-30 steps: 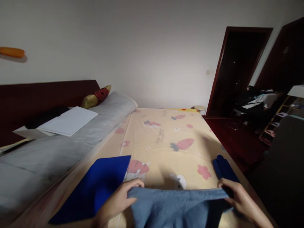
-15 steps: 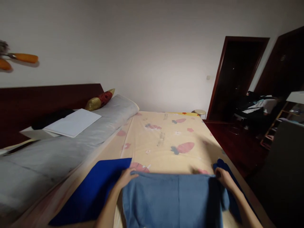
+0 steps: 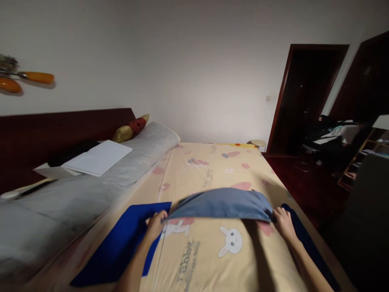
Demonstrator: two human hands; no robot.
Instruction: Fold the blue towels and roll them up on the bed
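A blue-grey cloth (image 3: 223,204) is stretched between my two hands above the bed, its far part billowing upward. At its left end my left hand (image 3: 156,225) has its fingers closed on a corner. My right hand (image 3: 284,221) grips the opposite corner. Flat beneath my left forearm lies a bright blue sheet-like piece (image 3: 118,243), partly covered by that arm. A dark blue cloth (image 3: 316,253) runs along the bed's right edge, partly behind my right arm. Whether the blue-grey cloth is a garment, I cannot tell.
The bed (image 3: 197,178) has a cream cover with rabbits and strawberries. A grey bolster (image 3: 130,174) lines the left side, bearing a white folder-like sheet (image 3: 99,158) and a red-gold cushion (image 3: 130,129). A round stool (image 3: 258,143) stands beyond; a dark panel (image 3: 364,219) is at right.
The blue-grey cloth has swung from hanging down toward me to billowing up and away over the bed. Both hands keep hold of its corners. The printed rabbit beneath is now uncovered.
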